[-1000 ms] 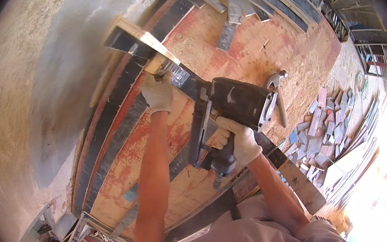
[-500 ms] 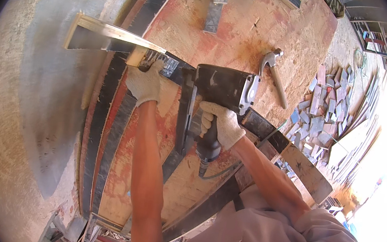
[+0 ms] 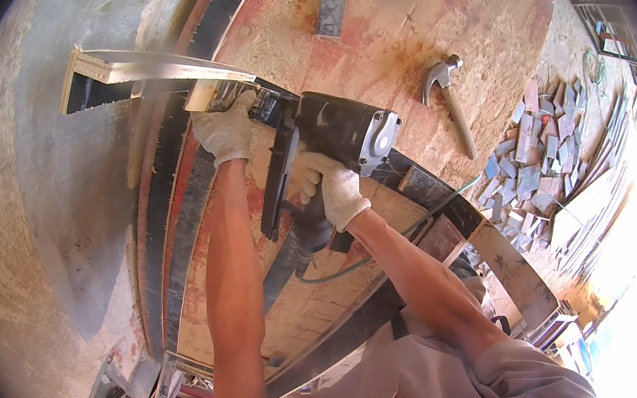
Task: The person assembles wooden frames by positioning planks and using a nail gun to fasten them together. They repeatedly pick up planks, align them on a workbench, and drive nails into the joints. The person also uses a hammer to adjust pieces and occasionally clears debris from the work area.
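My right hand (image 3: 337,191), in a pale work glove, is wrapped round the handle of a black nail gun (image 3: 343,130). The gun's long magazine (image 3: 278,182) points down toward my body, and a thin hose trails from the handle's base. Just left of the gun, my gloved left hand (image 3: 225,128) grips a dark board assembly beside a small pale wood block (image 3: 202,95). Its fingers curl over the edge; the palm side is hidden. A layered plywood strip (image 3: 167,69) extends left from there. The gun's nose is close to the board; contact cannot be made out.
A claw hammer (image 3: 454,104) lies on the stained wooden work surface (image 3: 388,17) beyond the gun. Dark curved strips (image 3: 159,235) run along the left side. Right of the table is a heap of board offcuts (image 3: 539,154). A concrete wall-like surface (image 3: 80,194) fills the left.
The nail gun and my right hand have moved left, closer to my left hand. The plywood strip's left end has swung nearer to me. The view has shifted a little.
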{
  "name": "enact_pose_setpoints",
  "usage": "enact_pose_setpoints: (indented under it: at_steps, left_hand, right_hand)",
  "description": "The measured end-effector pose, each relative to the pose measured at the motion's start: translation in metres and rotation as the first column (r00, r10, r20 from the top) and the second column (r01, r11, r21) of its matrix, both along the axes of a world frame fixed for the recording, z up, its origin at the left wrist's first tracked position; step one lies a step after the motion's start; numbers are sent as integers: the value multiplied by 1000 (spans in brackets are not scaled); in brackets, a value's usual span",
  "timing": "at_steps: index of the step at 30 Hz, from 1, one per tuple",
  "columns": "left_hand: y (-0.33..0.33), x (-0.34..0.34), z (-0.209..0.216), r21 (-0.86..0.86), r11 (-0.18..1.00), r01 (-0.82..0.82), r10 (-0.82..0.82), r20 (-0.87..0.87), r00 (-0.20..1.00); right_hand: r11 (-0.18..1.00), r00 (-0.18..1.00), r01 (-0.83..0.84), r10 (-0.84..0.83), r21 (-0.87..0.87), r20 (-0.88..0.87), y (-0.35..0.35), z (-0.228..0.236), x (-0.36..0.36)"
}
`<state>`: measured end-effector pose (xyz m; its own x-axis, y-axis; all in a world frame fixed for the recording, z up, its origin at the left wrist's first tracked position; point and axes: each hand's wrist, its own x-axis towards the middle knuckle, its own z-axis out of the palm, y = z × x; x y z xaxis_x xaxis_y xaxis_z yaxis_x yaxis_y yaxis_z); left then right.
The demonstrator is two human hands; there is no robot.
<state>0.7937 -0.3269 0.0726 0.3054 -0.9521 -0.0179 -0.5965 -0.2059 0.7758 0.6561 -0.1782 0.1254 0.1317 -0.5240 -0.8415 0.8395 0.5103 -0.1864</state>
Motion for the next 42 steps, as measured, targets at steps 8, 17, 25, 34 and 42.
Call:
enact_pose_setpoints:
  at_steps: [8,17,25,34,42]
  left_hand:
    - [2,-13,17,-20,1000,8,-10,-104,994]
    - [-1,-8,8,-29,999,19,-20,-36,999]
    - [-8,10,24,23,972,235,-233,-62,971]
    - [-55,7,201,-497,837,227,-442,-372,816]
    - [-66,8,202,-521,799,300,-494,-285,821]
  right_hand:
    - [994,990,-108,106,-13,-97,2,4,-5]
    - [983,979,-159,145,-87,-146,13,-7,-4]
    - [971,973,-168,136,-172,-186,22,1,-2]
    - [888,963,-249,184,-388,-196,-5,34,14]
    - [864,977,-193,128,-465,-169,-17,31,38]
